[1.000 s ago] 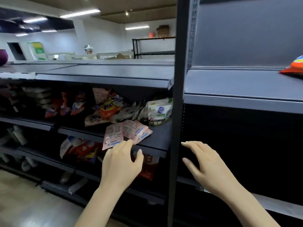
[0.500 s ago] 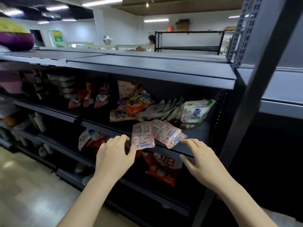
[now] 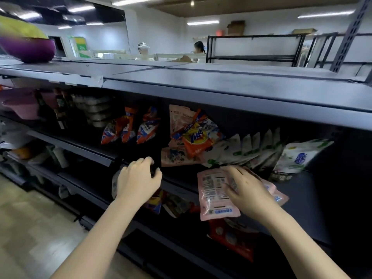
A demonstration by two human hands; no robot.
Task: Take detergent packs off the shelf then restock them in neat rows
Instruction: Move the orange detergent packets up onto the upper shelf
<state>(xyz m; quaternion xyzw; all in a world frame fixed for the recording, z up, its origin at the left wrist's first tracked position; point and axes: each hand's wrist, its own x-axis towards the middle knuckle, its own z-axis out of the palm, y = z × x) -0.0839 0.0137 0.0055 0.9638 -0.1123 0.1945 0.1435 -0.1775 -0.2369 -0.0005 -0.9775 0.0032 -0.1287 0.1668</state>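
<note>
Several detergent packs lie jumbled on a dark middle shelf [image 3: 298, 190]. A pink pack [image 3: 213, 198] lies flat at the shelf's front edge, over another pink pack [image 3: 278, 195]. My right hand [image 3: 247, 190] rests on top of the pink pack, fingers spread. My left hand [image 3: 138, 178] hovers at the shelf's front lip to the left, fingers curled and holding nothing. Behind sit an orange pack [image 3: 198, 140], leaning white-green pouches [image 3: 253, 150] and a white pack with a blue logo [image 3: 298, 158].
Orange-blue packs [image 3: 128, 127] stand further left on the same shelf. Red packs [image 3: 233, 240] lie on the shelf below. A purple-yellow object [image 3: 26, 45] sits on the grey top shelf [image 3: 201, 81]. Two people stand far behind. Wooden floor lies at the left.
My view has swung left toward the packs. My right hand moved from the shelf upright onto the pink pack. My left hand shifted left off that pack to the shelf lip.
</note>
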